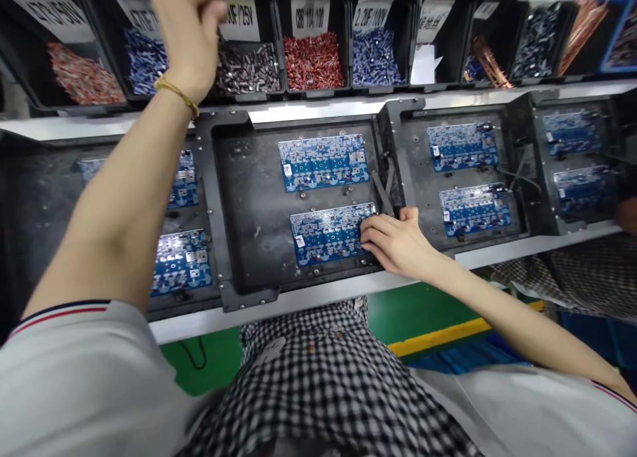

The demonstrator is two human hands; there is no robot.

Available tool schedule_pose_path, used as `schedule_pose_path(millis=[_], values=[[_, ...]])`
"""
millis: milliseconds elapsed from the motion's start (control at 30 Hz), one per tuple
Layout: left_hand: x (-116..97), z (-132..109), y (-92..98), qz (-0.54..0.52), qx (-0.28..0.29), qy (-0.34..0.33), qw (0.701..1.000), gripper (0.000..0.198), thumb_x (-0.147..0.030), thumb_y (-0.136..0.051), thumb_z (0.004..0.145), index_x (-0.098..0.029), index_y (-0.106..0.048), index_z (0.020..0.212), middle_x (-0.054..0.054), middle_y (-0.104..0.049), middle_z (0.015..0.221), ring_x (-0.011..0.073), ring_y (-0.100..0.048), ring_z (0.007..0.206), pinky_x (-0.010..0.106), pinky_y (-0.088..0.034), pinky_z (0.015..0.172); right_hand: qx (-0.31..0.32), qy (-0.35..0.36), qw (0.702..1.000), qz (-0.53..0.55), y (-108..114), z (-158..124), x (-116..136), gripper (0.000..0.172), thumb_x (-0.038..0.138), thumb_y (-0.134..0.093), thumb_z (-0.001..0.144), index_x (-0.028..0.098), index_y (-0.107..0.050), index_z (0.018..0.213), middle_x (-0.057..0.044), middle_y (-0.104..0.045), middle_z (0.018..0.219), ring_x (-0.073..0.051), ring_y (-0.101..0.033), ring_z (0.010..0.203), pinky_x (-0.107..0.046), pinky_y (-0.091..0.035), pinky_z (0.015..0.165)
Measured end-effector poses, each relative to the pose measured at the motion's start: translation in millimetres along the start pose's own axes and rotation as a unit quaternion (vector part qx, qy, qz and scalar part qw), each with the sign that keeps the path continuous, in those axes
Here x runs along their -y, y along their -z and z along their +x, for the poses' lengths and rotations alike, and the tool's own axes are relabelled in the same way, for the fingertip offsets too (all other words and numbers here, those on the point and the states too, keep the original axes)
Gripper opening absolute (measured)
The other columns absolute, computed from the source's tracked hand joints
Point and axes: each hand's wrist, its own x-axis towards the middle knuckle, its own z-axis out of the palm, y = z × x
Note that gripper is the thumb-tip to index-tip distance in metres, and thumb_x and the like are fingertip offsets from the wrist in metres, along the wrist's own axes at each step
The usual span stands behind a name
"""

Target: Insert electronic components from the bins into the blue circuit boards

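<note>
My left hand [189,42], with a yellow band at the wrist, is raised over the parts bins in front of the bin of dark capacitors [249,69]. Its fingers are curled, and whatever they may hold is hidden. At the right end of the lower blue circuit board [326,235], my right hand [398,243] has its fingertips pinched together low on the board. Anything between them is too small or covered. Another blue circuit board [323,162] lies above it in the same black tray [249,205].
Bins of red capacitors [312,62] and blue capacitors [375,59] line the back. More trays hold boards on the right [462,146] and left [182,261]. Grey straps [383,192] stand by the tray's right wall. A co-worker's checked clothing [562,278] shows at far right.
</note>
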Motion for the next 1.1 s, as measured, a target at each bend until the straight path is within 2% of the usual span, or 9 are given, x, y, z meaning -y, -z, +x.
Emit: schedule_pose_path(millis=[67, 100, 200, 300, 533, 633, 767, 867, 1100], values=[[-5.3, 6.8, -5.1, -0.016, -0.119, -0.188, 0.975, 0.013, -0.018, -0.056, 0.091, -0.020, -0.051, 0.080, -0.011, -0.050, 0.076, -0.0003, -0.041, 0.082, 0.010, -0.026, 0.052, -0.010, 0.007, 1.000, -0.020, -1.3, -0.8, 0.9, 0.019, 0.017, -0.044, 0.093, 0.014, -0.059, 0.082, -0.003, -0.068, 0.095, -0.016, -0.057, 0.079, -0.033, -0.017, 0.070], [-9.4, 6.2, -8.9, -0.062, -0.139, -0.226, 0.962, 0.015, -0.019, -0.049, 0.096, -0.019, -0.048, 0.080, -0.011, -0.049, 0.071, 0.0004, -0.040, 0.072, 0.010, -0.026, 0.051, -0.017, 0.012, 0.999, -0.031, -2.1, -1.2, 1.3, 0.020, 0.017, -0.043, 0.093, 0.014, -0.059, 0.082, -0.003, -0.068, 0.095, -0.016, -0.056, 0.078, -0.033, -0.017, 0.070], [-22.7, -16.3, -24.5, -0.261, -0.026, -0.160, 0.952, 0.027, -0.021, -0.026, 0.103, -0.017, -0.042, 0.082, -0.011, -0.051, 0.065, -0.0006, -0.039, 0.064, 0.008, -0.029, 0.057, -0.037, 0.027, 0.997, -0.061, -4.4, -2.1, 2.7, 0.022, 0.015, -0.043, 0.094, 0.015, -0.060, 0.080, -0.003, -0.069, 0.096, -0.015, -0.054, 0.075, -0.033, -0.018, 0.072], [-25.6, -61.7, -47.4, -0.346, 0.116, -0.082, 0.927, 0.036, -0.021, -0.017, 0.102, -0.015, -0.043, 0.077, -0.006, -0.057, 0.069, 0.0003, -0.043, 0.064, 0.008, -0.027, 0.056, -0.041, 0.040, 0.996, -0.075, -5.5, -2.5, 4.5, 0.022, 0.017, -0.046, 0.094, 0.015, -0.061, 0.079, -0.002, -0.070, 0.093, -0.014, -0.054, 0.074, -0.033, -0.019, 0.072], [30.2, -156.1, -100.9, -0.292, 0.280, 0.199, 0.893, 0.031, -0.018, -0.031, 0.095, -0.013, -0.046, 0.068, -0.001, -0.043, 0.057, 0.0028, -0.029, 0.041, 0.015, -0.016, 0.040, 0.009, -0.012, 0.998, 0.059, 10.4, 9.3, 0.5, 0.019, 0.027, -0.054, 0.090, 0.015, -0.061, 0.077, -0.003, -0.069, 0.082, -0.015, -0.059, 0.072, -0.034, -0.023, 0.074], [56.4, -177.6, -108.6, -0.223, 0.326, 0.245, 0.886, 0.040, -0.031, -0.036, 0.096, -0.014, -0.046, 0.062, -0.005, -0.027, 0.051, 0.0038, -0.024, 0.039, 0.016, -0.017, 0.039, -0.052, -0.104, 0.975, 0.191, 23.0, 26.4, -3.6, 0.019, 0.028, -0.053, 0.091, 0.018, -0.062, 0.078, 0.000, -0.070, 0.079, -0.014, -0.062, 0.072, -0.032, -0.027, 0.074], [73.4, -196.4, -116.2, -0.135, 0.325, 0.166, 0.921, 0.051, -0.046, -0.039, 0.094, -0.012, -0.049, 0.058, -0.006, -0.020, 0.050, 0.0033, -0.018, 0.041, 0.016, -0.014, 0.040, -0.137, -0.155, 0.930, 0.304, 33.6, 47.4, -0.4, 0.011, 0.026, -0.058, 0.086, 0.019, -0.064, 0.081, -0.002, -0.073, 0.085, -0.015, -0.065, 0.080, -0.030, -0.036, 0.073], [71.8, -203.3, -122.1, -0.126, 0.300, 0.144, 0.935, 0.050, -0.045, -0.043, 0.094, -0.010, -0.053, 0.059, -0.005, -0.025, 0.051, 0.0032, -0.021, 0.043, 0.015, -0.015, 0.041, -0.147, -0.132, 0.941, 0.276, 37.8, 50.8, 3.9, 0.009, 0.023, -0.060, 0.082, 0.019, -0.064, 0.076, 0.000, -0.072, 0.080, -0.016, -0.065, 0.078, -0.031, -0.034, 0.075], [60.9, -209.3, -120.7, -0.222, 0.199, 0.335, 0.894, 0.021, -0.008, -0.035, 0.094, -0.008, -0.054, 0.088, 0.000, -0.048, 0.067, 0.0043, -0.043, 0.050, 0.015, -0.028, 0.044, -0.026, -0.118, 0.986, 0.112, 25.3, 36.4, -22.2, 0.014, 0.015, -0.050, 0.083, 0.018, -0.063, 0.083, -0.002, -0.069, 0.093, -0.018, -0.061, 0.083, -0.033, -0.019, 0.073]])
